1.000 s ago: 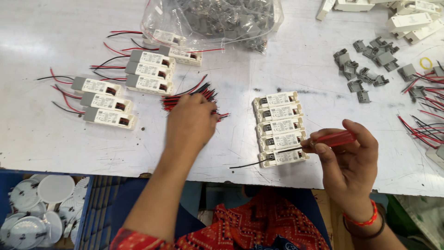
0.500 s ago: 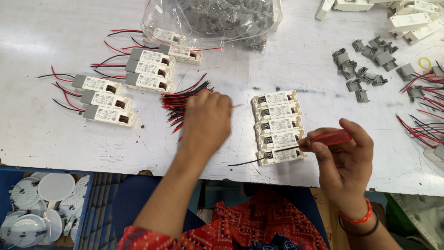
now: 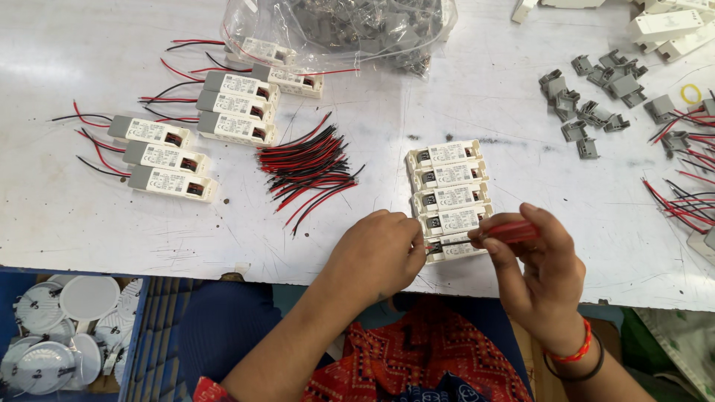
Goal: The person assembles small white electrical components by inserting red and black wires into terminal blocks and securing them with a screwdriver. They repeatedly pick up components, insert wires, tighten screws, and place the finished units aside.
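**Both hands at the nearest white box in a stack of five**

A column of five white boxes point(image 3: 449, 199) is seen just right of centre on the white tabletop point(image 3: 89, 231). The lowest box point(image 3: 456, 248) in that column is touched by both hands. The left hand point(image 3: 376, 253) is closed at the box's left end, where a thin wire point(image 3: 436, 242) appears to be pinched in its grip; the fingertips are partly hidden, so the hold cannot be told for certain. A red-handled screwdriver point(image 3: 512, 231) is held in the closed grip of the right hand point(image 3: 536, 279), with its tip laid across the same box.

A loose bundle of red and black wires point(image 3: 307, 165) is seen left of the column, well apart from the left hand. Further left and above, two groups of three boxes with wires already attached point(image 3: 165, 158) point(image 3: 237, 106) are laid out. A clear plastic bag point(image 3: 339, 30) of small grey parts is placed at the top centre. Grey clips point(image 3: 588, 104) are scattered at the upper right, and more red and black wires point(image 3: 681, 201) lie at the right edge. A blue crate point(image 3: 138, 335) with white round discs is seen at the lower left, below the tabletop.
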